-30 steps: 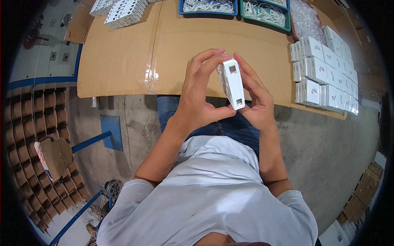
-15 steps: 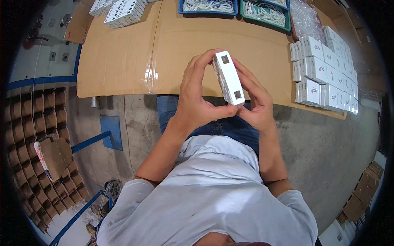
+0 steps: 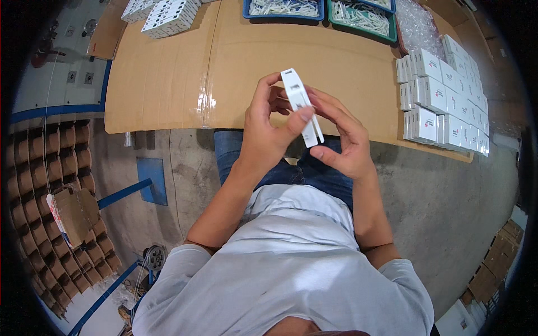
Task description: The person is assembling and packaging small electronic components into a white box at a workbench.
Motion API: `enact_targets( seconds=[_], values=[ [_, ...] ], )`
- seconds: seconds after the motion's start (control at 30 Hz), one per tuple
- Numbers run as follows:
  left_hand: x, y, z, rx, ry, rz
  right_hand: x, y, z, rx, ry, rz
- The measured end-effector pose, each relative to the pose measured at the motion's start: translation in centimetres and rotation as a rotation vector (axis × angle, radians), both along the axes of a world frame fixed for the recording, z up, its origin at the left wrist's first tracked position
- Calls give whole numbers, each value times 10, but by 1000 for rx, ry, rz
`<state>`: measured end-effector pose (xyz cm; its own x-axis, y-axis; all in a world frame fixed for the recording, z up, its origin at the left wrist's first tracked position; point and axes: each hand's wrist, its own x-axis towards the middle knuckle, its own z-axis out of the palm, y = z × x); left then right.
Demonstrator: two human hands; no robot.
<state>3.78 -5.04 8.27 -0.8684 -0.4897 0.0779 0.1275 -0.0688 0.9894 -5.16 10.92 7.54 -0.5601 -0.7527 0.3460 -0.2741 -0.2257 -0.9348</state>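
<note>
i see both hands raised over the near edge of the cardboard-covered table [image 3: 168, 84], sharing one small white carton [image 3: 301, 106]. left hand [image 3: 266, 131] grips it from the side, thumb pressed on its face, fingers curled behind. right hand [image 3: 342, 137] holds the lower end, fingers closed around it, flaps there look open. carton sits tilted, seen nearly edge-on. stacked white boxes [image 3: 443, 101] lie to the right, a blue tray [image 3: 284, 8] and green tray [image 3: 363, 14] at the far edge.

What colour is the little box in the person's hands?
White. The little box, held by the left hand and right hand, shows best in the head view.
</note>
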Motion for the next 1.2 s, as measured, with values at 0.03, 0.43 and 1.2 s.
enact_targets(
  seconds=[0.03,0.43,1.2],
  values=[
    [1,-1,1,0,0,1,0,0,3,11,6,29],
    [2,-4,-1,196,-171,-14,3,-2,-4,131,72,-13],
    [1,10,-14,1445,-165,-515,-1,-5,-15,-22,82,-176]
  ],
)
